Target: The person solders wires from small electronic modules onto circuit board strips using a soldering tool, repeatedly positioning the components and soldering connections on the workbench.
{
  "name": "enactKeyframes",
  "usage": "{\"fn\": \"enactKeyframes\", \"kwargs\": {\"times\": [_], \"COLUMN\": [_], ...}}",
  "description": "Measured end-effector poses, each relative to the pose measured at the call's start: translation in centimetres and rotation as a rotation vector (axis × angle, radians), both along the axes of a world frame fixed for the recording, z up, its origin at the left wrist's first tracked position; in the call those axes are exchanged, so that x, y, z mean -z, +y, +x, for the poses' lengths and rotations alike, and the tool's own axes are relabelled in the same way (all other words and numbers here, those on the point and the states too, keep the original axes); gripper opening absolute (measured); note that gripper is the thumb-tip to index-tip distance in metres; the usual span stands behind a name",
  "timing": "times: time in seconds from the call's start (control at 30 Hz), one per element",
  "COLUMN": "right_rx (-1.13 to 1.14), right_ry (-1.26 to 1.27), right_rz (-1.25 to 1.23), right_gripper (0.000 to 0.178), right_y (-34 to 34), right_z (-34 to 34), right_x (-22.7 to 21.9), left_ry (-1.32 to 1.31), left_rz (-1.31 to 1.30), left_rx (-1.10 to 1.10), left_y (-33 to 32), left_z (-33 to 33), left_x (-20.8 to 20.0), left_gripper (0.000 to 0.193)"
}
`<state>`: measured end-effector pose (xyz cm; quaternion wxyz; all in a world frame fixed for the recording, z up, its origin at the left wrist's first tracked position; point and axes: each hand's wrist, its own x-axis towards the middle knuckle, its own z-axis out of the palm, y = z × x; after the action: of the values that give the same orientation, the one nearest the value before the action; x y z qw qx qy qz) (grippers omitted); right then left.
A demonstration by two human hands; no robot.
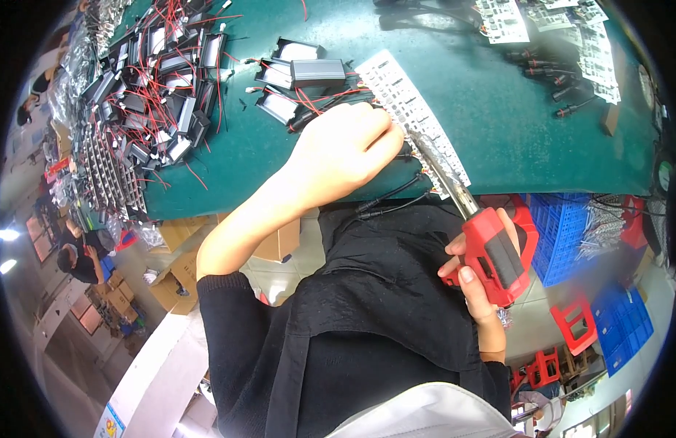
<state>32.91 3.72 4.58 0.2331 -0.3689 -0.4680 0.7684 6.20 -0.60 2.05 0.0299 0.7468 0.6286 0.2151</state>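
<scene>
My right hand (pixel 475 281) is wrapped round a red and black soldering gun (pixel 498 255). Its metal barrel slants up and left, and the tip meets a long white circuit board panel (pixel 418 109) at the table's near side. Beside that tip, my left hand (pixel 345 146) is closed with fingertips against the panel's left edge; what it pinches is hidden. Just beyond this hand lie several dark metal cases (pixel 318 73) with red wires. Black cables (pixel 392 196) hang from the panel over the table's front edge.
A tangled heap of black cases with red wires (pixel 162 87) covers the left of the green table (pixel 513 146). More white circuit boards (pixel 597 62) and black cable plugs (pixel 564 109) lie at the far right. Blue crates (pixel 560 241) and a red stool (pixel 574 325) stand below on the right.
</scene>
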Motion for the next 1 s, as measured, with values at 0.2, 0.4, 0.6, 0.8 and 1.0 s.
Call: {"fn": "enactKeyframes", "kwargs": {"times": [0.2, 0.4, 0.6, 0.8, 1.0], "right_rx": [-0.106, -0.063, -0.052, -0.077, -0.059], "right_ry": [-0.046, -0.019, -0.024, -0.064, -0.089], "right_rz": [-0.022, -0.021, -0.027, -0.009, 0.003], "right_gripper": [0.077, 0.075, 0.074, 0.074, 0.074], "right_y": [0.43, 0.36, 0.29, 0.25, 0.07], "right_z": [0.81, 0.70, 0.50, 0.25, 0.12], "right_x": [0.01, 0.06, 0.23, 0.29, 0.56], "left_ry": [0.002, -0.049, -0.095, -0.099, -0.104], "left_rz": [-0.002, 0.039, 0.018, 0.014, 0.031], "left_rx": [-0.001, -0.054, -0.203, -0.215, -0.193], "left_y": [-0.06, 0.10, 0.19, 0.16, 0.39], "left_z": [-0.10, -0.08, 0.20, 0.20, 0.07], "left_x": [0.07, 0.39, 0.26, 0.18, 0.21], "left_gripper": [0.021, 0.019, 0.015, 0.014, 0.014]}}
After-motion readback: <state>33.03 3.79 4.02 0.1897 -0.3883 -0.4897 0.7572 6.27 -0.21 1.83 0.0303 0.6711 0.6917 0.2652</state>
